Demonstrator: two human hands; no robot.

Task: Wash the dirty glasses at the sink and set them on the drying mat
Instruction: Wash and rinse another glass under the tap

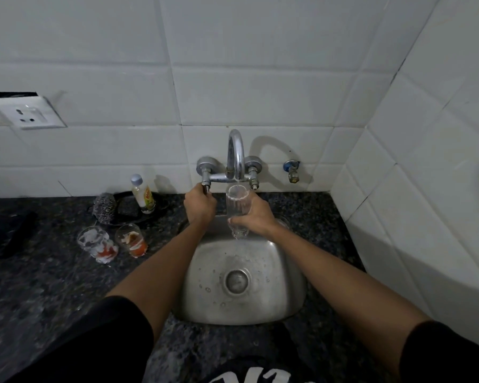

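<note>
Head view, the only one. The right hand (pixel 253 217) was curled round the lower part of a clear glass (pixel 237 208) and held it upright just under the faucet spout (pixel 236 153), w/ the rim close below the outlet. A thin stream of water seemed to run into the glass, which looked partly filled. The left hand (pixel 199 205) was closed on the left tap handle (pixel 205 186), fingers wrapped on it. Both hands were above the back edge of the steel sink (pixel 288 286), and drops lay around the drain.

On the dark counter (pixel 53 286) left of the sink stood two dirty glasses (pixel 114 241), close beside each other, w/ foam and orange-red residue inside; they looked not yet rinsed. Behind them were a steel scrubber (pixel 104 208) and a small bottle of dish liquid (pixel 143 194) on a dark tray. A dark cloth lay at the far left edge; I cannot tell if this was the drying mat.

Risks, as I judge: the wet glass was held only low, so it could slip and hit the steel basin. If the tap were opened too much, water could splash out over the counter. The rim was near the metal spout, so lifting it carelessly could chip it.
</note>
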